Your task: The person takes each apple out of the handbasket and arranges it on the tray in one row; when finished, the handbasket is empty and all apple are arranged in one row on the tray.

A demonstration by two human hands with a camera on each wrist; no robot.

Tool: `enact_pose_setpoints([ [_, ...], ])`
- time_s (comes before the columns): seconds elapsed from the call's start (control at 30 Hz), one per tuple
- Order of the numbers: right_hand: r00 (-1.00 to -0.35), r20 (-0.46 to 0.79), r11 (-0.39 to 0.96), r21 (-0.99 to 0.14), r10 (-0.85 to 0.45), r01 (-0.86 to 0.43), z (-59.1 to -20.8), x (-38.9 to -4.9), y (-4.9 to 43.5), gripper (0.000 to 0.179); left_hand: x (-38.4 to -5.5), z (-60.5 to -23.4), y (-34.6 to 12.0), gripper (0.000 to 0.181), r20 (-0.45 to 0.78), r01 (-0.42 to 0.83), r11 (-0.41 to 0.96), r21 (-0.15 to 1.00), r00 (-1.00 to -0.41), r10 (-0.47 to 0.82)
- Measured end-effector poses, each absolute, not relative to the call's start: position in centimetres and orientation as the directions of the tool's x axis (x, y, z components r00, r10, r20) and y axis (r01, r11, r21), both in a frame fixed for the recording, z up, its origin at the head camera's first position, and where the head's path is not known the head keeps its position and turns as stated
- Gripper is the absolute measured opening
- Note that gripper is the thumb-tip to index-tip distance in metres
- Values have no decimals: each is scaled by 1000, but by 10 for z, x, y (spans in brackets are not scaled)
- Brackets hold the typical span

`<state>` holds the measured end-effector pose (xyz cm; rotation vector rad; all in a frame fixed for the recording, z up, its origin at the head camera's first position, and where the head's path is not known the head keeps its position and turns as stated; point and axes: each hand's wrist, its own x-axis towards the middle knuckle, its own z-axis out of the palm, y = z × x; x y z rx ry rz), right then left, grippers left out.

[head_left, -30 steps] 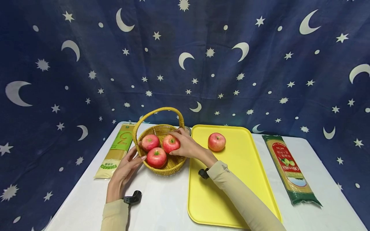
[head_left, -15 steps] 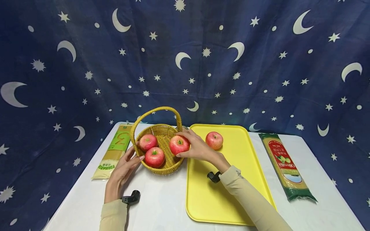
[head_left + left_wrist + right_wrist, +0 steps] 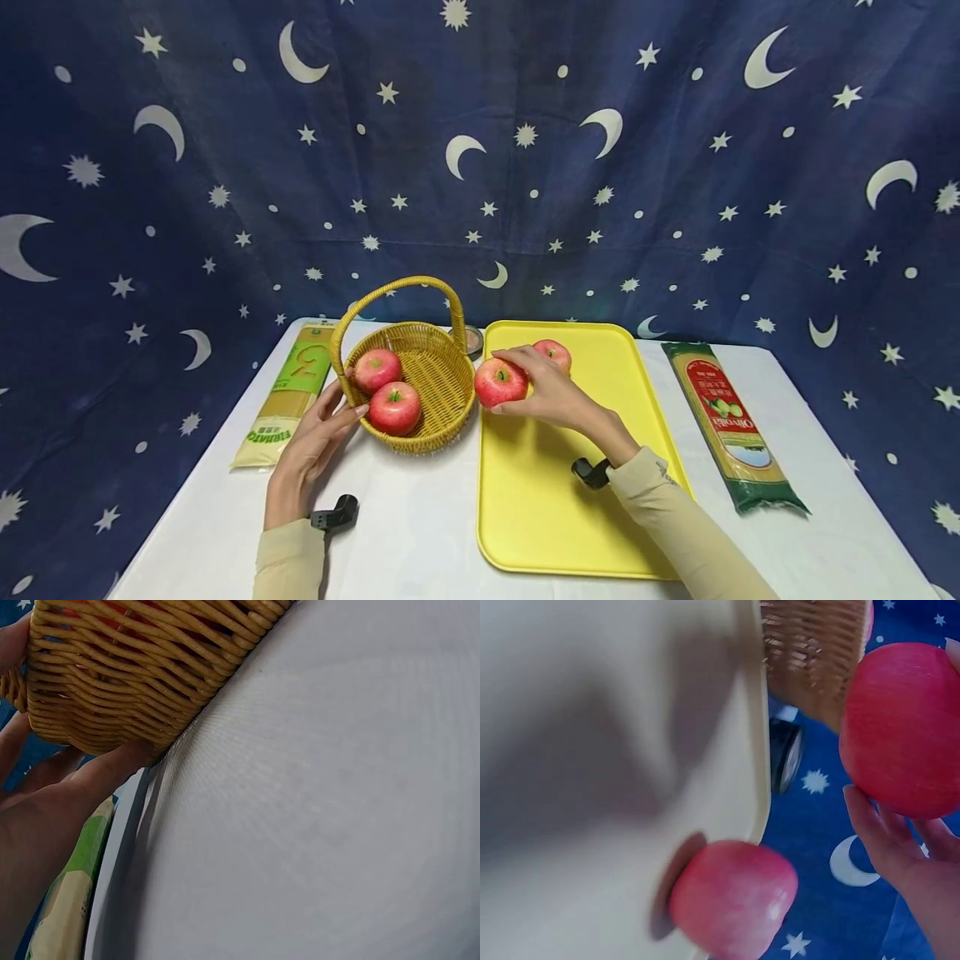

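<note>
My right hand (image 3: pixel 564 398) grips a red apple (image 3: pixel 499 382) between thumb and fingers, above the left edge of the yellow tray (image 3: pixel 558 500). In the right wrist view the held apple (image 3: pixel 904 731) hangs clear of the tray. Another apple (image 3: pixel 553 353) lies on the tray behind the hand. Two apples, a rear one (image 3: pixel 377 370) and a front one (image 3: pixel 395 408), sit in the left part of the wicker basket (image 3: pixel 442 392). My left hand (image 3: pixel 309 454) holds the basket's left side, with the thumb at the rim and fingers against the outer weave (image 3: pixel 142 690).
A green-and-yellow noodle packet (image 3: pixel 288 392) lies left of the basket. Right of the tray lies a long green-and-red packet (image 3: pixel 731 425). Between basket and tray, at the back, stands a small round container (image 3: pixel 472 340). A starry blue cloth (image 3: pixel 420 108) hangs behind the white table.
My right hand has lifted an apple out of the basket and carried it right, over the tray's edge. The left hand stays at the basket. The head view has shifted slightly.
</note>
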<state>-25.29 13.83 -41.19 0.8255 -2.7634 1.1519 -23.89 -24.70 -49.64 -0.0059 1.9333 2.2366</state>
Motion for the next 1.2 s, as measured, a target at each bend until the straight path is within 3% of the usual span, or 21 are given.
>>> enact_pose_setpoints([
  [0.27, -888, 195, 628, -644, -417, -436, -421, -246, 162, 79, -237, -496, -250, 84, -130, -146, -122, 982, -984, 125],
  [0.57, -878, 253, 628, -620, -407, -470, -435, -244, 186, 76, -237, -495, -251, 85, -127, -145, -131, 981, -983, 135],
  [0.9, -910, 162, 662, -639, -382, -392, -446, -243, 202, 77, -238, -496, -250, 84, -129, -146, -115, 983, -982, 139],
  [1.2, -914, 159, 674, -631, -372, -384, -456, -248, 208, 75, -238, -496, -249, 85, -130, -148, -121, 982, -981, 142],
])
